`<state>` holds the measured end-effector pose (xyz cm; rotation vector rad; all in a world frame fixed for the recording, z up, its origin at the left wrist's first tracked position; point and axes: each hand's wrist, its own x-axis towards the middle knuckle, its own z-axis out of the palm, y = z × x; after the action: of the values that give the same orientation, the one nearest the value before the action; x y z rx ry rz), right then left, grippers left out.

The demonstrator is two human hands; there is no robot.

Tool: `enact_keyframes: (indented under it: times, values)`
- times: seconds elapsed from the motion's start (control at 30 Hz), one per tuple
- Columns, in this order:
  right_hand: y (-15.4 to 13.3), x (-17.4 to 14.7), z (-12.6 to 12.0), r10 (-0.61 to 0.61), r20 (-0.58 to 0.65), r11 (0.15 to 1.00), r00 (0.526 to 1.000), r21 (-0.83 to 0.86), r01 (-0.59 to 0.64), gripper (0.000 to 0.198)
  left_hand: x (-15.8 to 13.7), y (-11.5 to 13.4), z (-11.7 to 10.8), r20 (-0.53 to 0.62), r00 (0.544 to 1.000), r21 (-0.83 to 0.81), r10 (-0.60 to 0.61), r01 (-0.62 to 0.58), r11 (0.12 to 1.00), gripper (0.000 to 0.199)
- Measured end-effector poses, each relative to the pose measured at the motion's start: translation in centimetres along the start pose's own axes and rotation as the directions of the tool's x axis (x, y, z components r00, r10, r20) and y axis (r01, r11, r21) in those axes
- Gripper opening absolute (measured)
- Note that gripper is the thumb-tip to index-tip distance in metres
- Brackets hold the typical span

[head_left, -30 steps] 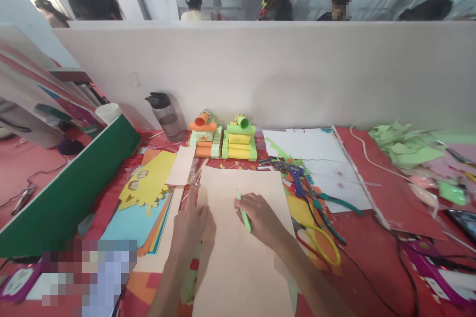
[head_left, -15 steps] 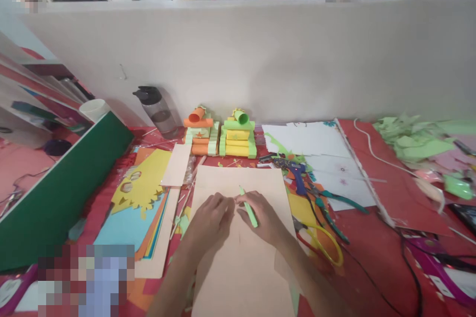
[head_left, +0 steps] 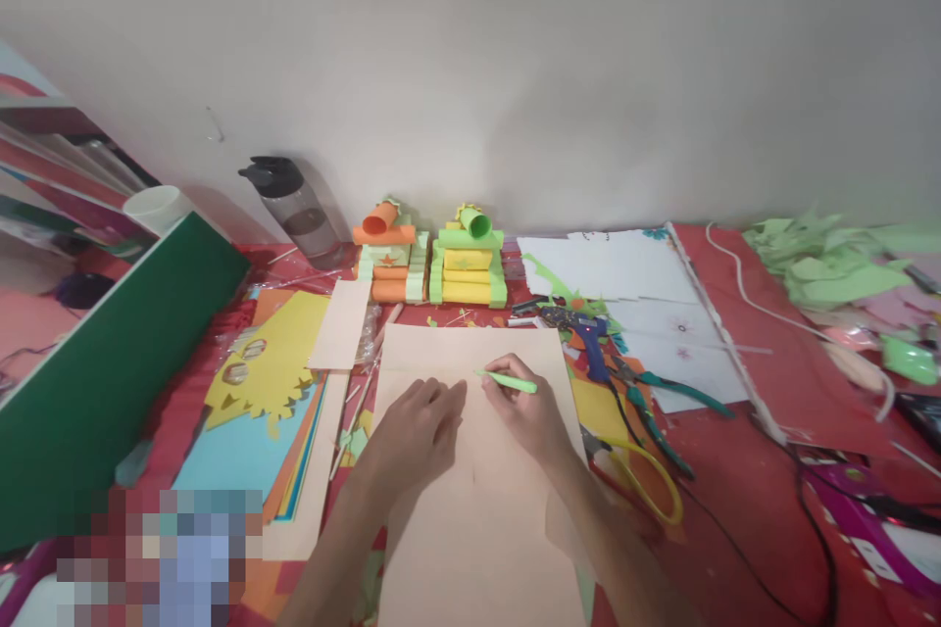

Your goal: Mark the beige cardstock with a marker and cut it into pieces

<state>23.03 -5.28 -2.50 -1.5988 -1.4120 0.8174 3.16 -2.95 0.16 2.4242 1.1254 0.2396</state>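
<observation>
A large beige sheet of paper or thin card [head_left: 477, 549] lies straight in front of me. My right hand [head_left: 519, 416] is closed on a light green pen [head_left: 521, 383], whose tip points left at the upper part of the sheet. My left hand [head_left: 416, 421] rests on the sheet's left side with fingers bent and their tips pressed down, and nothing shows in it. A short faint mark sits on the paper below the hands. Behind the sheet stand an orange paper tank model [head_left: 391, 260] and a green and yellow one [head_left: 469, 260].
To the right lie a blue glue gun [head_left: 590, 343], teal-handled pliers [head_left: 676, 392] and yellow-handled scissors [head_left: 647, 480]. Coloured paper sheets [head_left: 242, 451], a water bottle [head_left: 294, 211] and a green board [head_left: 124, 372] are on the left. Green paper scraps [head_left: 801, 260] pile up at far right.
My right hand has moved slightly up and right, away from the left hand. The pen has swung from steep to nearly level. The camera view has tilted down a little.
</observation>
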Motion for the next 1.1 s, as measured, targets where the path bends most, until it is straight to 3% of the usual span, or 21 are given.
enact_keyframes:
  times: [0.33, 0.8, 1.1]
  values:
    - [-0.48, -0.07, 0.15, 0.019, 0.014, 0.999, 1.000, -0.031, -0.018, 0.013, 0.15, 0.28, -0.24, -0.003, 0.999, -0.017, -0.042, 0.042, 0.999, 0.020]
    - [-0.60, -0.20, 0.03, 0.008, 0.050, 0.998, 0.999, -0.065, -0.004, 0.009, -0.11, -0.30, 0.15, -0.016, 1.000, -0.026, -0.011, 0.010, 1.000, 0.041]
    - [-0.54, -0.19, 0.30, -0.006, 0.038, 0.997, 0.999, -0.079, 0.009, 0.011, -0.18, -0.27, 0.07, -0.011, 1.000, -0.026, -0.006, 0.006, 1.000, 0.039]
